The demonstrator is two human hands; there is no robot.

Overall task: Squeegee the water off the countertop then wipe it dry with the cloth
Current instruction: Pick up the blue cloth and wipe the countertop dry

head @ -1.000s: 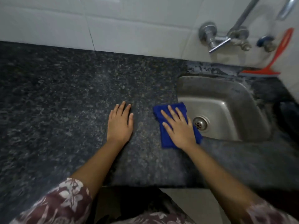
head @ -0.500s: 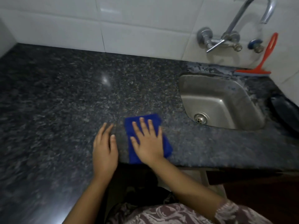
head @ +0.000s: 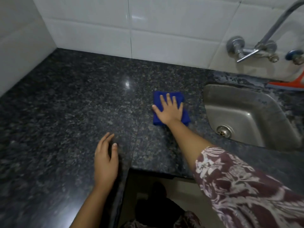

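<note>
Presently, one cloth (head: 157, 118) is pressed flat on the countertop (head: 65, 104) under the right hand (head: 170, 109), fingers spread wide, just left of the one sink (head: 246, 112). Its long axis is set front to back; the wider stretch of counter is found leftward of the fingers. The left hand (head: 106, 162), relaxed and holding nothing, is rested well apart. One squeegee (head: 286, 83) is seen behind the sink.

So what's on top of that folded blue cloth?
The right hand, fingers straight and spread, presses flat on the folded blue cloth; its palm hides the cloth's middle.
</note>
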